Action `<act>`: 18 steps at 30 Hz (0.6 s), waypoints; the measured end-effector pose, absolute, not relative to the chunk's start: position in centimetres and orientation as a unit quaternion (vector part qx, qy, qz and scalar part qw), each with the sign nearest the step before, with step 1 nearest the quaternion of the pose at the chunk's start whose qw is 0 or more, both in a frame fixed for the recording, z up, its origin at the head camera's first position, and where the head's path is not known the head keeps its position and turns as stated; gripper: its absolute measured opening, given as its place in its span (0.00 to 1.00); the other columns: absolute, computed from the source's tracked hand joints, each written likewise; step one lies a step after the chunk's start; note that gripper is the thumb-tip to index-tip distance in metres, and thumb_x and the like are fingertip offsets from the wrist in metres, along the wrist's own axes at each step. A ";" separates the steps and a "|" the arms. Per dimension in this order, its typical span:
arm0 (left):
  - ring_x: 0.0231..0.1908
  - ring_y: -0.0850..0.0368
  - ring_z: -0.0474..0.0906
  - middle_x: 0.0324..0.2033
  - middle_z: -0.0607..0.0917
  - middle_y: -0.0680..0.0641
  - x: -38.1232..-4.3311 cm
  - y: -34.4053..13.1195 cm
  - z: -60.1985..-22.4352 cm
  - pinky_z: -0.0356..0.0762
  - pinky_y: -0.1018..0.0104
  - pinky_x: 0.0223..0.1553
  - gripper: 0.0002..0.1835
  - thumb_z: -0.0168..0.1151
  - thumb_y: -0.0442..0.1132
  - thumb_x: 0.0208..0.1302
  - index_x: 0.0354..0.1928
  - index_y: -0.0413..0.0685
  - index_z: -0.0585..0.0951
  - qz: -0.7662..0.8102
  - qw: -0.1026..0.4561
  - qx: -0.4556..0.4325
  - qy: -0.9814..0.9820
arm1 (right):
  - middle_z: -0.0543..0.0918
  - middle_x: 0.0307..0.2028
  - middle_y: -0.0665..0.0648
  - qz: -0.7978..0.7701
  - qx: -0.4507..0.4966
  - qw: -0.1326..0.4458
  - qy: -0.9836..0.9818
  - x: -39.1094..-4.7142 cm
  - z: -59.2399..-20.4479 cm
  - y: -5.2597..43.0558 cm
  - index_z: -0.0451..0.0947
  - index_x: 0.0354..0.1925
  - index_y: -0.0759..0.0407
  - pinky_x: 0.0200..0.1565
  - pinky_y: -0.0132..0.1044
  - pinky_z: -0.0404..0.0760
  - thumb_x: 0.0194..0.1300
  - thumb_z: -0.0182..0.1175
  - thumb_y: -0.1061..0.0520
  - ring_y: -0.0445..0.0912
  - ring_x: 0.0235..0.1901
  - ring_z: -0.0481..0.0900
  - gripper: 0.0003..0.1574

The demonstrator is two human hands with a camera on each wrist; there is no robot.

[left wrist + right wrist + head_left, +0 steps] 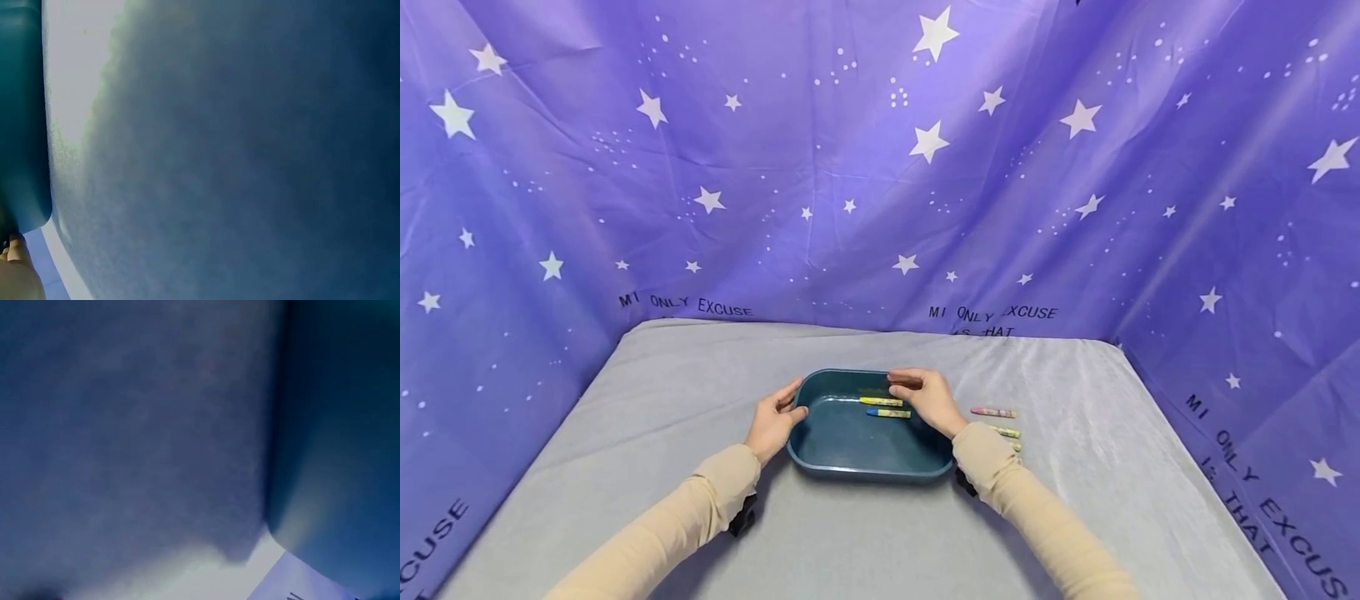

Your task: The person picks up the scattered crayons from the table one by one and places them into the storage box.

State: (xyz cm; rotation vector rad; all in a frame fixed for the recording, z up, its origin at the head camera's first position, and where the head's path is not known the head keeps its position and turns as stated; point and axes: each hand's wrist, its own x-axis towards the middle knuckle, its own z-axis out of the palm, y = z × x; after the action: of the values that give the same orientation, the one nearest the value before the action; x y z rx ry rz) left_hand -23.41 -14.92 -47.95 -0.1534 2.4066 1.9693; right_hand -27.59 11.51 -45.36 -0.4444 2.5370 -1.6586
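Note:
A dark teal tray (871, 477) with rounded corners stands on the table in the head view. At its left rim, my left hand (772, 423) grips the wall, thumb inside and fingers outside. My right hand (928, 402) is over the tray's right part, fingers pointing left near the far wall. No object shows between its thumb and fingers. Just left of and below those fingertips, a yellow crayon (880, 402) and a blue crayon (889, 413) lie inside the tray. In the left wrist view, part of the left hand (19, 272) shows beside the tray wall (22, 125).
Right of the tray lie a pink crayon (994, 412) and two yellow-green crayons, one nearer (1017, 447) than the other; the right sleeve (992, 458) partly covers these two. A grey cloth (700, 375) covers the table. Purple star-patterned curtains (820, 167) surround it.

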 end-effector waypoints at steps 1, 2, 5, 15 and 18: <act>0.62 0.45 0.64 0.62 0.68 0.38 -23.4 -15.0 -47.9 0.68 0.54 0.58 0.32 0.56 0.27 0.58 0.66 0.46 0.64 0.631 0.014 -0.049 0.774 | 0.81 0.48 0.64 -0.546 -0.149 0.044 0.823 -27.6 -45.1 11.6 0.77 0.52 0.62 0.45 0.38 0.81 0.58 0.62 0.60 0.52 0.46 0.81 0.22; 0.62 0.45 0.65 0.62 0.68 0.37 -23.4 -15.0 -47.8 0.68 0.54 0.58 0.32 0.56 0.27 0.58 0.66 0.46 0.65 0.630 0.013 -0.048 0.775 | 0.81 0.48 0.64 -0.552 -0.154 0.048 0.818 -27.6 -44.9 11.8 0.77 0.52 0.62 0.46 0.38 0.80 0.58 0.62 0.59 0.52 0.46 0.80 0.22; 0.61 0.45 0.65 0.62 0.68 0.36 -23.3 -15.1 -47.8 0.69 0.54 0.58 0.31 0.56 0.27 0.59 0.66 0.47 0.64 0.630 0.018 -0.048 0.775 | 0.81 0.48 0.63 -0.558 -0.161 0.053 0.813 -27.5 -43.8 12.4 0.78 0.52 0.63 0.48 0.38 0.80 0.58 0.62 0.60 0.51 0.47 0.80 0.22; 0.62 0.46 0.65 0.62 0.68 0.37 -23.4 -15.0 -48.1 0.69 0.54 0.58 0.31 0.56 0.28 0.59 0.66 0.48 0.65 0.627 0.019 -0.054 0.777 | 0.82 0.46 0.64 -0.557 -0.166 -0.004 0.814 -27.7 -41.7 17.7 0.78 0.50 0.67 0.46 0.31 0.80 0.57 0.63 0.58 0.41 0.42 0.82 0.22; 0.61 0.46 0.66 0.61 0.69 0.37 -23.6 -15.0 -48.2 0.69 0.54 0.58 0.31 0.56 0.28 0.58 0.66 0.47 0.65 0.629 0.013 -0.052 0.775 | 0.82 0.46 0.65 -0.564 -0.150 -0.028 0.812 -28.3 -42.0 19.9 0.77 0.50 0.68 0.45 0.27 0.79 0.57 0.64 0.57 0.33 0.39 0.82 0.24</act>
State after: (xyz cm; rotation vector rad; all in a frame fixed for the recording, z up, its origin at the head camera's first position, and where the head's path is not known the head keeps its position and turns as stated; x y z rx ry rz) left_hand -23.58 -14.99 -48.21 -0.1614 2.4151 1.9608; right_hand -28.29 19.90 -42.05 -0.4809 2.5972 -1.8034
